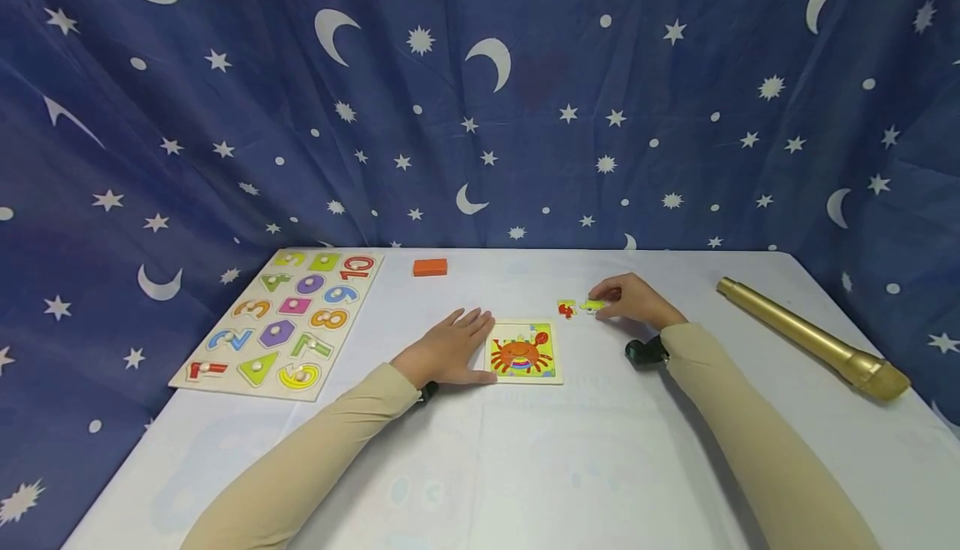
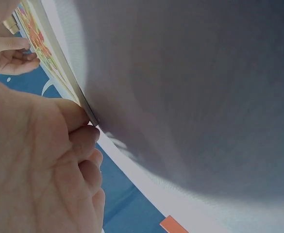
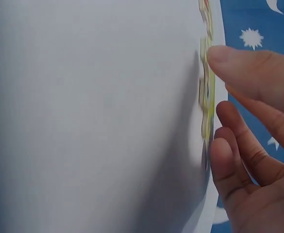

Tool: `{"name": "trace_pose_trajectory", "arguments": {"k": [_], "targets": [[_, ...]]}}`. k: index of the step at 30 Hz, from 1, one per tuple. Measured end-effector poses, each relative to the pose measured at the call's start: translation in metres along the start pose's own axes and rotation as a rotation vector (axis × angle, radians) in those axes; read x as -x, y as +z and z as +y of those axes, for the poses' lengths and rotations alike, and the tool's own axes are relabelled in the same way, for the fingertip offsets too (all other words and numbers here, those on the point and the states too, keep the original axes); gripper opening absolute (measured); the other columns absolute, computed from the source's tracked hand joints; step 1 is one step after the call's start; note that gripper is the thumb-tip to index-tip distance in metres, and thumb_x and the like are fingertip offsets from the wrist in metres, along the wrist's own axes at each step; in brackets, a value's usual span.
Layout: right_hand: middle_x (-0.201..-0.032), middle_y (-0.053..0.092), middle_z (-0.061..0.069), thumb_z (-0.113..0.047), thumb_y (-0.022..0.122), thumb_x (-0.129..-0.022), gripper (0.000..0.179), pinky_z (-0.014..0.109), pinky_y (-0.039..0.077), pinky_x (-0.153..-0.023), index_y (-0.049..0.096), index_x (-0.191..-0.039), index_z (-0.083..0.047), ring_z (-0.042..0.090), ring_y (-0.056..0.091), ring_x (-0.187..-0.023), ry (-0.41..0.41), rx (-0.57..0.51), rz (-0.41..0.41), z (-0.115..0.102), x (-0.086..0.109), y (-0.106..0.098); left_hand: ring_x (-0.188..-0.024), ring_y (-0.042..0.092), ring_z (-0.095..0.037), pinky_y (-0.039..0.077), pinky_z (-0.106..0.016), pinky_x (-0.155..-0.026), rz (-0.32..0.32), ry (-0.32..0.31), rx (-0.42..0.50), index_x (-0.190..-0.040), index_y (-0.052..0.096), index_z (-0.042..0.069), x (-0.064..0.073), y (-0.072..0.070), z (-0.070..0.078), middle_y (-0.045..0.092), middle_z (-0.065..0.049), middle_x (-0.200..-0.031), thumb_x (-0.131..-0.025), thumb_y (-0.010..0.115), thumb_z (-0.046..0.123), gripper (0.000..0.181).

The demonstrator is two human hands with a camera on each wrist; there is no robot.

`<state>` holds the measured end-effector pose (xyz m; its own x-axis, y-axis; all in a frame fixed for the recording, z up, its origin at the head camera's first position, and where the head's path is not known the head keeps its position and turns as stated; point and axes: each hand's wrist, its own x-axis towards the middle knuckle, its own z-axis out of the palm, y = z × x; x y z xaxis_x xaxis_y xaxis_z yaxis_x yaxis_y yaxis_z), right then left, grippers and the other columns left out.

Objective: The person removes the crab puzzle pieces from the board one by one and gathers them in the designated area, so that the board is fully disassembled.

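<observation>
My left hand point(image 1: 448, 352) rests with fingers spread along the left edge of a square crab puzzle board point(image 1: 557, 352), its thumb at the lower corner. In the left wrist view, the left fingers point(image 2: 86, 138) touch the board's edge. At the board's upper right, my right hand point(image 1: 636, 300) pinches a small yellow-green puzzle piece point(image 1: 592, 307), which lies at the table surface. The right wrist view shows the thumb on that piece point(image 3: 208, 97); the other fingers curl loosely beside it. Just left lies a second piece point(image 1: 566, 309), red and yellow-green.
A number-and-shape peg board point(image 1: 262, 308) lies at the left of the white table point(image 1: 585, 458). An orange block point(image 1: 430, 267) sits near the back edge. A gold microphone point(image 1: 810, 333) lies on the right. Behind hangs a blue curtain point(image 1: 525, 142) with moons and stars.
</observation>
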<state>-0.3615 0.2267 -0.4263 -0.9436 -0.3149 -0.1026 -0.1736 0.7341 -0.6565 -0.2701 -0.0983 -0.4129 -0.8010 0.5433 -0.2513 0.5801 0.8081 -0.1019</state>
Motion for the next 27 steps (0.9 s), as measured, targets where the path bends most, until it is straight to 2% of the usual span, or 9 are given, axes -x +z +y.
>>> {"name": "trace_pose_trajectory", "arguments": {"k": [3, 11, 19, 27], "targets": [[-0.114, 0.067, 0.018, -0.007, 0.077, -0.074, 0.037, 0.044, 0.047, -0.097, 0.067, -0.109, 0.001, 0.030, 0.060, -0.103, -0.023, 0.006, -0.012, -0.007, -0.006, 0.005, -0.147, 0.015, -0.021, 0.012, -0.038, -0.121, 0.004, 0.001, 0.003, -0.151, 0.019, 0.009, 0.001, 0.000, -0.001, 0.019, -0.005, -0.158, -0.085, 0.042, 0.071, 0.093], [-0.112, 0.068, 0.017, -0.006, 0.076, -0.076, 0.034, 0.043, 0.049, -0.097, 0.068, -0.108, 0.001, 0.030, 0.061, -0.105, -0.008, 0.014, -0.048, -0.021, -0.013, 0.013, -0.147, 0.014, -0.020, 0.011, -0.037, -0.122, 0.003, -0.004, -0.003, -0.151, 0.018, 0.010, 0.000, 0.002, 0.000, 0.017, -0.004, -0.158, -0.085, 0.041, 0.071, 0.093], [-0.114, 0.067, 0.017, -0.008, 0.078, -0.074, 0.037, 0.044, 0.048, -0.097, 0.068, -0.109, 0.000, 0.028, 0.059, -0.102, 0.011, 0.021, -0.056, -0.010, -0.007, 0.004, -0.147, 0.015, -0.021, 0.012, -0.038, -0.121, 0.002, 0.003, -0.006, -0.151, 0.019, 0.009, 0.001, -0.001, 0.001, 0.018, -0.005, -0.158, -0.085, 0.041, 0.071, 0.093], [-0.111, 0.067, 0.018, -0.006, 0.075, -0.077, 0.033, 0.040, 0.049, -0.092, 0.069, -0.109, 0.001, 0.025, 0.058, -0.096, 0.042, 0.015, -0.015, -0.003, 0.000, -0.001, -0.147, 0.016, -0.022, 0.012, -0.039, -0.121, 0.011, 0.017, -0.010, -0.151, 0.019, 0.008, 0.002, -0.001, 0.000, 0.019, -0.006, -0.158, -0.086, 0.040, 0.071, 0.093]]}}
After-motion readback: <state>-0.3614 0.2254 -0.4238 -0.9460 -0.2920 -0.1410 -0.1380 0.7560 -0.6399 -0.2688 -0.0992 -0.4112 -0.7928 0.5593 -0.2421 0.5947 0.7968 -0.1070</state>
